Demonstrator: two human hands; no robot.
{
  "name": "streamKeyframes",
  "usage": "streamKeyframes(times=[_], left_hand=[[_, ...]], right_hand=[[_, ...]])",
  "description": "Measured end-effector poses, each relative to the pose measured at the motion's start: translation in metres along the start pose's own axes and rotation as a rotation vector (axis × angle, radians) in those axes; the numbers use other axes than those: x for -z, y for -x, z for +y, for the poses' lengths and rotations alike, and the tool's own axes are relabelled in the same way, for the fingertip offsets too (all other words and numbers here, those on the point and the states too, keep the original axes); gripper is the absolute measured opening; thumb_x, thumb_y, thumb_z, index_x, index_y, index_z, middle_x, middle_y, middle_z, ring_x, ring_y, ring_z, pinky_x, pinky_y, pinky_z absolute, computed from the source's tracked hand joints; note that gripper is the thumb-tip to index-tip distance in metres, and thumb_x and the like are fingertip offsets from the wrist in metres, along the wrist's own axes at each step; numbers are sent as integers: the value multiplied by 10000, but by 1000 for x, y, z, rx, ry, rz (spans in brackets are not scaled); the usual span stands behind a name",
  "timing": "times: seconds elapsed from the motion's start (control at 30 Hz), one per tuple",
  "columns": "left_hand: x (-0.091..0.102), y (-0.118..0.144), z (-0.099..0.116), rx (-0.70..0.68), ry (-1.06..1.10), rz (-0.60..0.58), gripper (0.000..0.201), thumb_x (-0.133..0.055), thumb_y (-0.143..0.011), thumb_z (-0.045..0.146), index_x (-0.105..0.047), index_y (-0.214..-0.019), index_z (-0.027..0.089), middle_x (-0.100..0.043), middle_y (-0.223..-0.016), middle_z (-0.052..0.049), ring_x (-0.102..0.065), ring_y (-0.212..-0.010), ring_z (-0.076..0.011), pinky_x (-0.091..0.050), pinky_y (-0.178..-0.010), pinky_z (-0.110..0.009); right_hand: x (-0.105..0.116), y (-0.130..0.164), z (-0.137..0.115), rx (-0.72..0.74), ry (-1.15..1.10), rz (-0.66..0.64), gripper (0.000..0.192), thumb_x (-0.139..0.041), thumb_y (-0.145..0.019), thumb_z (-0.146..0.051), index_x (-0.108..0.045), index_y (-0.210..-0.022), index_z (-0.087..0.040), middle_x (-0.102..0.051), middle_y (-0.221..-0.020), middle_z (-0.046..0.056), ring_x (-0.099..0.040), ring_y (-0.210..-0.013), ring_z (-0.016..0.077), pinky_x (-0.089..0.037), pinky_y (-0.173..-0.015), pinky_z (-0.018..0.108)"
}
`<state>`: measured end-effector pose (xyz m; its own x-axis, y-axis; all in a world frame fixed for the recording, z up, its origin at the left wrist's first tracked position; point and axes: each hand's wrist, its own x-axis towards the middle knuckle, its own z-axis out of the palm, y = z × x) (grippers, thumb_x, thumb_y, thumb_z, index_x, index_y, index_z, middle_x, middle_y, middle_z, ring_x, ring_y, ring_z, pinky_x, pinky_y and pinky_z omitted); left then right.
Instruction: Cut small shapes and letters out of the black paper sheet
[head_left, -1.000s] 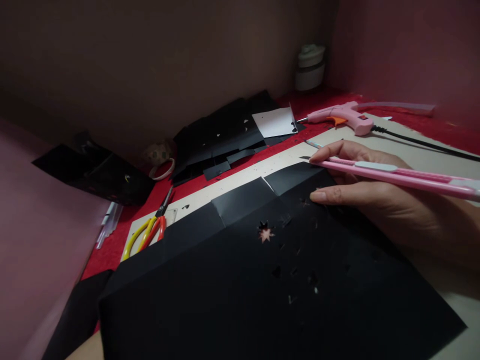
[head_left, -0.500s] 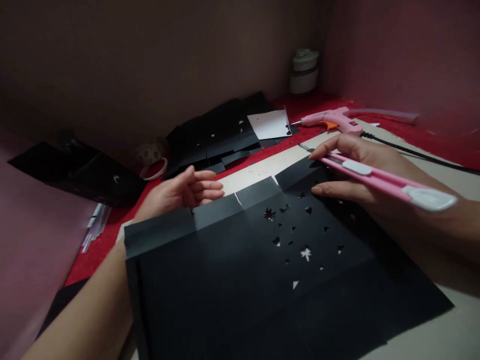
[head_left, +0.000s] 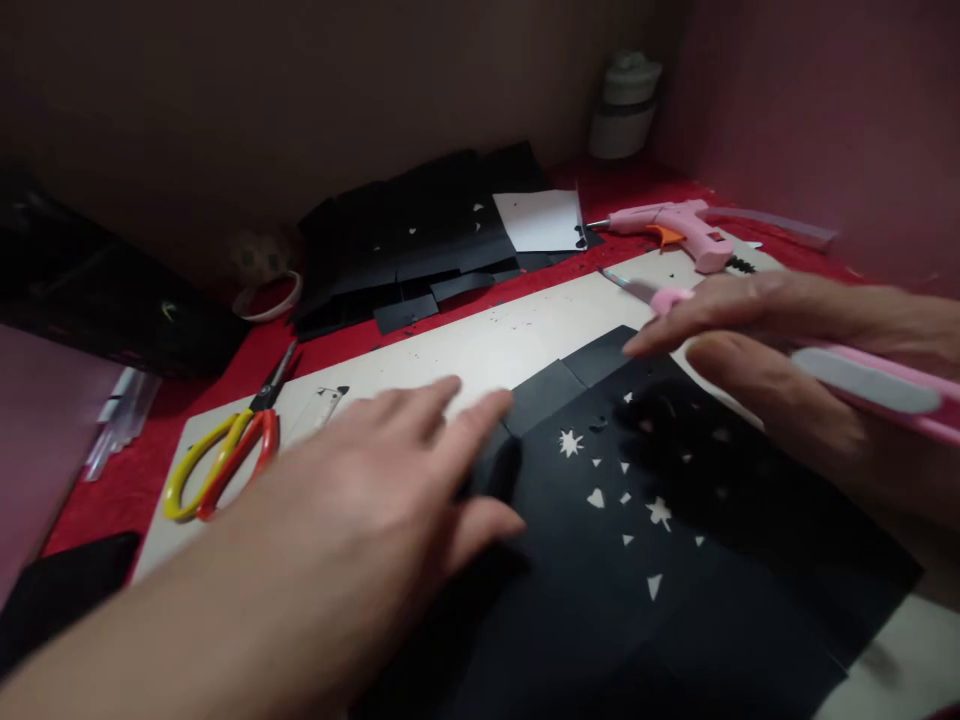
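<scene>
A large black paper sheet (head_left: 637,600) with small star, heart and triangle cut-outs lies flat on a cream board (head_left: 465,350). My left hand (head_left: 375,530) presses palm-down on the sheet's left part, fingers spread toward its far edge. My right hand (head_left: 757,350) hovers over the sheet's right side and holds a pink utility knife (head_left: 862,380), whose blade tip points left past the sheet's far corner.
Yellow and orange scissors (head_left: 217,460) lie on the board's left end. A pile of black paper pieces (head_left: 412,250) with a white sheet (head_left: 540,220) sits behind. A pink glue gun (head_left: 675,225), a tape roll (head_left: 266,295) and a white jar (head_left: 626,105) stand further back on red cloth.
My left hand came from beneath the sheet's far edge to rest on top of it. The sheet now lies flat on the board, turned slightly. My right hand with the knife stays over it.
</scene>
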<state>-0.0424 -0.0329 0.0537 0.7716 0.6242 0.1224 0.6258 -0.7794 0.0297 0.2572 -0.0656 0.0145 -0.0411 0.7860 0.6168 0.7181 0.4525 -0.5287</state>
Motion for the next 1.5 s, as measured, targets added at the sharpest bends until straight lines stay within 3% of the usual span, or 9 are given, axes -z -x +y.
streamKeyframes(times=[0.1,0.17,0.33,0.47,0.63,0.77,0.93,1.17,1.5], left_hand=[[-27,-12,14,-240,-123,-78,847,-786,-855,663,-671,-1456,77,-652,-1443,-358,-702,-1287,-504,-669,-932,-598],[-39,-15,7,-283,-112,-110,843,-756,-895,632,-607,-1528,96,-573,-1540,-353,-631,-1395,-483,-631,-1033,-592],[-39,-14,-10,-280,26,-92,779,-685,-976,571,-531,-1592,121,-441,-1672,-307,-457,-1553,-453,-531,-1174,-595],[-32,-28,11,-266,95,-37,695,-502,-1060,574,-583,-1541,79,-493,-1646,-283,-486,-1545,-406,-525,-1185,-560],[-51,-41,25,-324,60,46,671,-525,-1061,544,-642,-1462,19,-588,-1540,-325,-566,-1469,-449,-550,-1136,-603],[-62,-40,21,-310,78,35,640,-462,-1084,545,-626,-1502,88,-580,-1570,-279,-573,-1460,-450,-549,-1112,-663],[-55,-39,19,-294,72,34,546,-419,-1112,482,-660,-1487,166,-596,-1569,-224,-594,-1439,-432,-591,-1077,-641],[-57,-39,21,-284,77,59,542,-361,-1132,450,-676,-1473,171,-613,-1550,-221,-598,-1436,-407,-593,-1100,-598],[-62,-38,22,-271,90,81,532,-370,-1133,431,-680,-1464,153,-617,-1550,-222,-584,-1457,-399,-568,-1138,-597]], right_hand=[[-3,9,0,-214,-297,-241,199,-675,-1004,-511,-841,-1011,-400,-844,-970,-28,-783,-894,188,-578,-698,299],[-7,11,4,-380,-396,-329,193,-703,-983,-514,-831,-1068,-398,-844,-935,-27,-789,-874,190,-590,-689,298],[-13,5,9,-714,-703,-258,134,-788,-913,-429,-770,-937,-298,-797,-800,-21,-755,-764,153,-585,-684,271],[-7,7,6,-696,-676,-239,116,-846,-868,-384,-772,-884,-295,-766,-755,-38,-706,-678,129,-545,-588,242],[3,10,-2,-722,-356,-315,168,-821,-834,-482,-777,-859,-323,-741,-686,-23,-607,-493,152,-427,-369,260],[9,7,-10,-601,-204,-365,100,-756,-851,-442,-798,-856,-352,-806,-811,0,-705,-595,214,-479,-403,300],[11,18,-18,-483,-103,-327,142,-670,-936,-423,-730,-820,-367,-772,-779,-27,-699,-637,215,-469,-470,332],[7,26,-21,-450,-82,-338,156,-609,-984,-404,-687,-851,-383,-751,-707,-53,-605,-482,176,-462,-459,348],[7,25,-20,-470,-82,-369,185,-601,-980,-420,-702,-833,-371,-760,-717,-45,-623,-499,177,-447,-457,355]])
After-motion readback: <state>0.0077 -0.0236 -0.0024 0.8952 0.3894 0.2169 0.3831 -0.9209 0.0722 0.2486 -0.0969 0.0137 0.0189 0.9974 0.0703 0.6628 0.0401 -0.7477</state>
